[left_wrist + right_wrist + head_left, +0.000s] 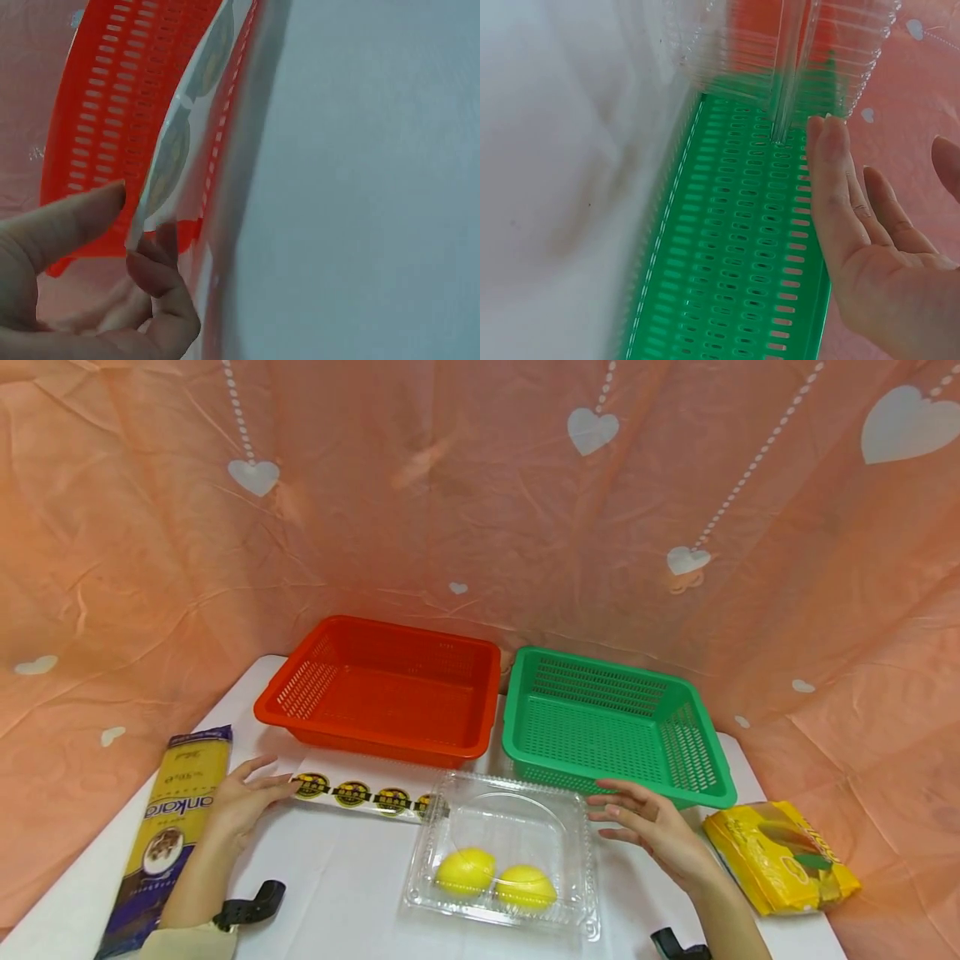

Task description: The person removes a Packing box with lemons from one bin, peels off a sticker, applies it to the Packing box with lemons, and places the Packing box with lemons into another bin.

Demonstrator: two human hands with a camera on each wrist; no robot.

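In the head view a clear plastic clamshell box lies at front centre, with two lemons seen through its wall. A white strip with round black-and-yellow labels stretches left from the box along the front of the red basket. My left hand has its fingertips right at the strip's left end; in the left wrist view the thumb stands apart from the strip. By the box's right side is my right hand, fingers extended. Its fingertips overlap the box's ribbed edge in the right wrist view.
The red basket stands at the back left, the green basket at the back right, both against a peach curtain. A purple-and-yellow Ankara packet lies under my left forearm's side; a yellow packet lies beyond my right wrist.
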